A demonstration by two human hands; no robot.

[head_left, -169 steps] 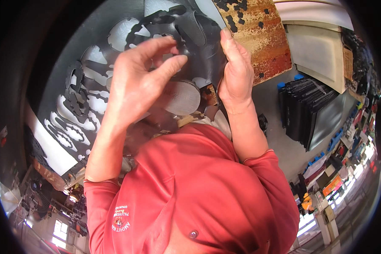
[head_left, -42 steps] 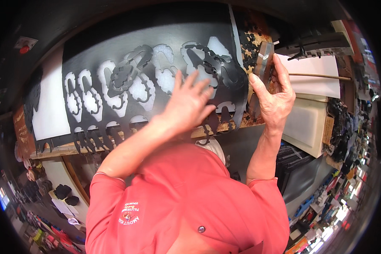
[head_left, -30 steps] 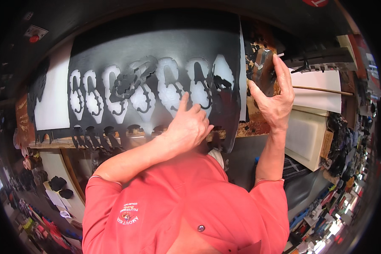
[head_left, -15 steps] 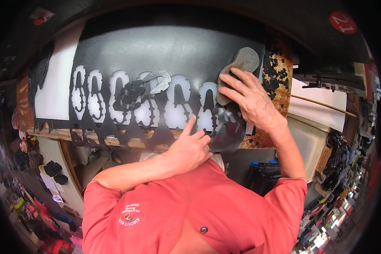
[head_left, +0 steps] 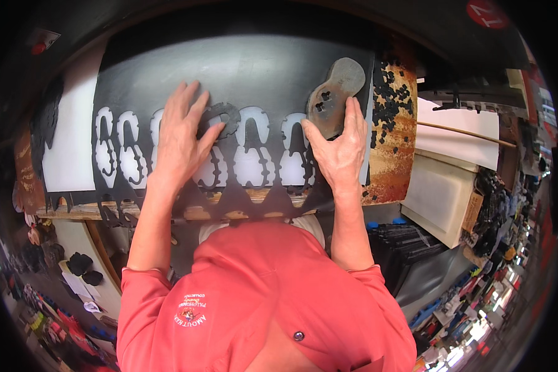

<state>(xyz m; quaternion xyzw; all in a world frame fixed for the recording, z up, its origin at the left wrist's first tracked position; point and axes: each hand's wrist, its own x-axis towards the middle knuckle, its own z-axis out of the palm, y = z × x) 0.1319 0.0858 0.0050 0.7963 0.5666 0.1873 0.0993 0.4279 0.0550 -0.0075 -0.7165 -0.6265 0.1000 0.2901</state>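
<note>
Across the workbench lies one black sheet [head_left: 229,68], already punched with a row of about six sole-shaped holes; its upper band is uncut. Left hand [head_left: 178,139] is spread flat, fingers pressing one loose black cut-out [head_left: 220,118]. Right hand [head_left: 338,152], fingers together, holds one grey sole-shaped cutting die [head_left: 335,96] at the row's right end.

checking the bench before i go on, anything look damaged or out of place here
The black sheet is riddled with sole-shaped cut-outs, its lower edge left ragged. The board beside the right hand is rust-stained with black scraps.
</note>
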